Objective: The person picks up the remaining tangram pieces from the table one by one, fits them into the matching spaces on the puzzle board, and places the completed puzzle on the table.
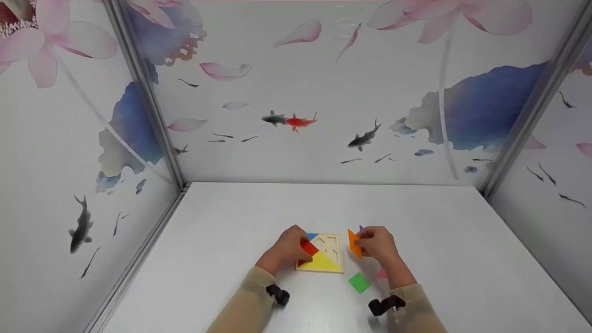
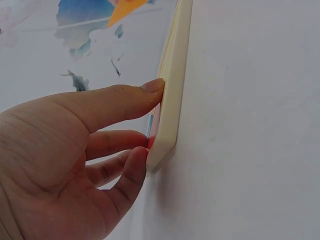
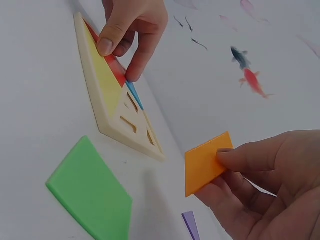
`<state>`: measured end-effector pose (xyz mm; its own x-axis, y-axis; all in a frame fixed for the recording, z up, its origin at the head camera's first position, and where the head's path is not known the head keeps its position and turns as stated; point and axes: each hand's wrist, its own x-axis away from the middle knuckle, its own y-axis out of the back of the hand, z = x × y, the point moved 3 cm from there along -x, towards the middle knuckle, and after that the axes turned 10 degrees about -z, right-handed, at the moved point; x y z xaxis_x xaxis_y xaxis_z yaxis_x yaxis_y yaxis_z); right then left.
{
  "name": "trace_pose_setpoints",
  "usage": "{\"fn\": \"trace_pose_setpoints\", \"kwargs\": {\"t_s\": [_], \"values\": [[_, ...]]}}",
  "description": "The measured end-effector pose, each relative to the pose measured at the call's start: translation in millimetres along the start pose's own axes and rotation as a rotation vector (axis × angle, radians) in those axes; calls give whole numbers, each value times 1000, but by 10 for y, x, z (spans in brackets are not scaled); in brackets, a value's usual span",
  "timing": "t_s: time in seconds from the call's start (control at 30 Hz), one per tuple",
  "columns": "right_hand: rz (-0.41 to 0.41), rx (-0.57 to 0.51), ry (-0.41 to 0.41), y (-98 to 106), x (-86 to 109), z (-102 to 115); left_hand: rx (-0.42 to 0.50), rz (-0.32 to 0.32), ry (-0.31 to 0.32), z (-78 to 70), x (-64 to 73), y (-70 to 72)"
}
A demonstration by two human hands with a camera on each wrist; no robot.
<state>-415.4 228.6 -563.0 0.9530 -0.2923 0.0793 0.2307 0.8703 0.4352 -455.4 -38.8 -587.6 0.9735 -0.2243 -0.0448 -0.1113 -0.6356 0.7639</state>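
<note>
Right grip: orange tile above walled table.

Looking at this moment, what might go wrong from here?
1. The thin orange parallelogram piece, pinched at one side by the right hand, might slip or twist.
2. The left hand rests over the flat red piece in the pale square tray; a nudge could shift either.
3. The flat green square piece lies loose near the right wrist, which might brush it.
</note>
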Motion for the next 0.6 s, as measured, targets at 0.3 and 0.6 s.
{"fn": "trace_pose_setpoints", "kwargs": {"t_s": [0.3,0.6], "values": [[6,-49,-13,-128,8,-32,-25,3,-32,0,12,2],[4,-69,-36,-198,13,-51,1,8,-1,-21,22,12]]}}
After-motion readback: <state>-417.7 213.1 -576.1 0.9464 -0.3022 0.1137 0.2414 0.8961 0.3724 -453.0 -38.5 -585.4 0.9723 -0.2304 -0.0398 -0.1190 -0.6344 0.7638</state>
